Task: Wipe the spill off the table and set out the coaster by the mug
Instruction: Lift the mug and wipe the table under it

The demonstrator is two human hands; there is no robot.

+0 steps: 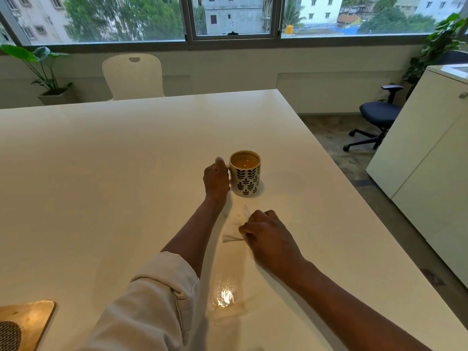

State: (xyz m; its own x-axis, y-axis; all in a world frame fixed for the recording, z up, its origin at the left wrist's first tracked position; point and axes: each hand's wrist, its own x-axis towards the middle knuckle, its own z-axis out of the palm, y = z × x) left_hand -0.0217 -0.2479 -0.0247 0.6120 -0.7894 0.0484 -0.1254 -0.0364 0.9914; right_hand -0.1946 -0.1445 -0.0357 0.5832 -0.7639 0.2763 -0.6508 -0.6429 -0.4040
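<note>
A cream mug (247,174) with a dark leaf pattern stands upright on the white table (114,160), filled with brown liquid. My left hand (215,179) is wrapped around its handle on the mug's left side. In front of the mug my right hand (267,236) presses a thin white tissue (234,230) against the tabletop; the tissue sticks out to the left of my fingers. A wet, shiny spill (225,297) lies on the table nearer to me, between my forearms. A wooden coaster (30,319) lies at the bottom left corner, partly cut off.
A white chair (133,76) stands behind the table's far edge. The table's right edge runs diagonally; beyond it are a dark office chair (374,120) and a white cabinet (430,148). Potted plants (48,72) stand under the window.
</note>
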